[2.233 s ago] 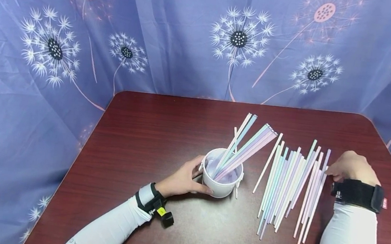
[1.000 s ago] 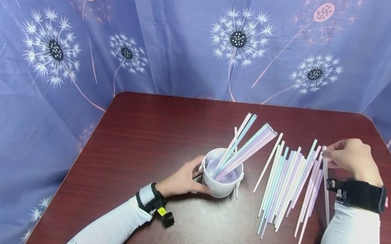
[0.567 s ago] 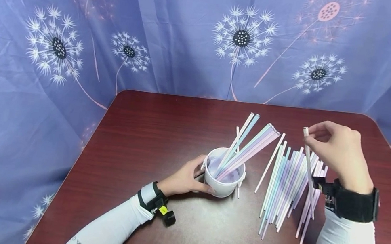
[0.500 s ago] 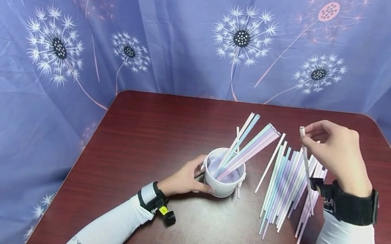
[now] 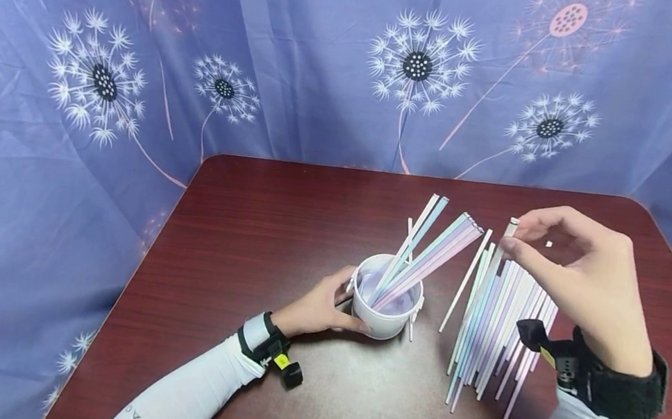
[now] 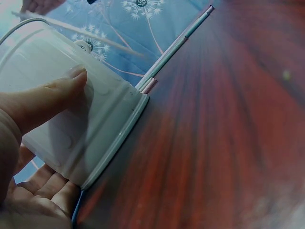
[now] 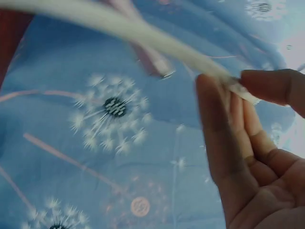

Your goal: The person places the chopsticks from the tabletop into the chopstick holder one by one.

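Your left hand (image 5: 319,309) curls round the bucket (image 5: 381,324), thumb and fingers on opposite sides, presumably to keep it steady. Your right hand (image 5: 587,268) pinches a straw (image 5: 487,277) near its top end, so its length slants down over the loose straws (image 5: 503,307), right of the bucket.

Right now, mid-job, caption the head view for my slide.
Left grip holds a white bucket of straws; right grip pinches a pale straw over loose straws on a dark table.

Fingers (image 7: 217,138) pinching a pale stick (image 7: 157,39) near its end, pinkish stick (image 7: 148,61) behind, blue dandelion-print cloth (image 7: 157,143) beyond
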Motion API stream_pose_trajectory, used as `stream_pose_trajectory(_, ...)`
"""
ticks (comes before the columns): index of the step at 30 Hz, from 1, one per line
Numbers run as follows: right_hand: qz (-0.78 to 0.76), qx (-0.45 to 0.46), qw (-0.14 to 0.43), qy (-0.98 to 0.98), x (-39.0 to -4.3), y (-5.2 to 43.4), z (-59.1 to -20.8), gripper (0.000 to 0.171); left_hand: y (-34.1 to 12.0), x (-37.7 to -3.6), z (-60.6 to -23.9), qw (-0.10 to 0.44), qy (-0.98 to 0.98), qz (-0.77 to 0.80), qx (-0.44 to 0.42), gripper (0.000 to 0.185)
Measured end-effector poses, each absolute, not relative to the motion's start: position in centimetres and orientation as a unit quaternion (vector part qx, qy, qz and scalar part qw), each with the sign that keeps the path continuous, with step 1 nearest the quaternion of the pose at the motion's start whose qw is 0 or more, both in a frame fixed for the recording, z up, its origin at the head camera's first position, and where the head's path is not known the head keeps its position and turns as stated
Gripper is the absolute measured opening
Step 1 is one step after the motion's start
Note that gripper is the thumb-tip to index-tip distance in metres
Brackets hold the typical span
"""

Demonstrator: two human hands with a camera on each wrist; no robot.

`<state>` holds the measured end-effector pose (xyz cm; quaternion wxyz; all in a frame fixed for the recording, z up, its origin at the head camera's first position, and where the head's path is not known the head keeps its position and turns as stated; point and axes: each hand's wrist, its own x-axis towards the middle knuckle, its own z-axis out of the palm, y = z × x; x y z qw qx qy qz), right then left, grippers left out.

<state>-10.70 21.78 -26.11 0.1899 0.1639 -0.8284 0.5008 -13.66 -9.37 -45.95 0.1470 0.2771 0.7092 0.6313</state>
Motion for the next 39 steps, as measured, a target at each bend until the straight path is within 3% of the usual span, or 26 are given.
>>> stream_pose_trajectory(6, 0.773, 0.287, 0.150, -0.545, -9.5, 21.2, -25.2, 0.027, -9.3, -13.1, -44.6, 0.143, 0.715, 0.627, 0.273, 0.088)
stream_pose_trajectory(13, 0.862, 0.309, 0.193, -0.353, -9.1, 20.6, -24.5, 0.024, -9.3, -12.7, -43.1, 0.147, 0.716, 0.626, 0.273, 0.085)
stream_pose_trajectory(19, 0.851, 0.267, 0.203, -0.404, -9.1, 20.7, -24.6, 0.023, -9.3, -12.6, -43.2, 0.147, 0.713, 0.628, 0.276, 0.087)
stream_pose_trajectory(31, 0.702, 0.203, 0.086, -0.678, -9.7, 21.4, -25.8, 0.021, -9.2, -12.6, -43.3, 0.156, 0.709, 0.635, 0.265, 0.089)
stream_pose_trajectory(39, 0.715, 0.191, 0.141, -0.658, -9.3, 21.9, -25.3, 0.027, -9.3, -12.7, -43.4, 0.154, 0.704, 0.638, 0.271, 0.089)
